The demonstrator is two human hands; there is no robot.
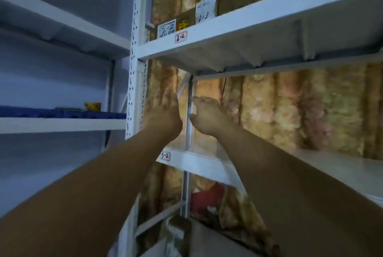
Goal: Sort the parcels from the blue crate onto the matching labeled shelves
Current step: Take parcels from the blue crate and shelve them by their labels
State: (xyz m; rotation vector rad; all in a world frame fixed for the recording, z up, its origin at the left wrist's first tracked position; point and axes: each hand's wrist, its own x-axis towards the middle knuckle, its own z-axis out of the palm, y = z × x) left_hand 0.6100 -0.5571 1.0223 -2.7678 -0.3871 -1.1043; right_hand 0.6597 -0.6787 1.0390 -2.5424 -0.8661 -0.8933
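Left hand (pixel 165 111) flat, fingers straight, against thin clear parcel (pixel 194 143) standing on 3-2 shelf (pixel 186 160). Right hand (pixel 207 116) curled, pinching parcel's edge; blurry.

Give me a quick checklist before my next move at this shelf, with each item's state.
1. The lower shelf label reads 3-2: ok.
2. Anything held between left hand and right hand: cannot tell, blurred.
3. A held item's mark matches 3-2: cannot tell.
4. Bare room on the lower shelf: ok.
5. The boxes above the 2-2 label are marked 2-2: ok.
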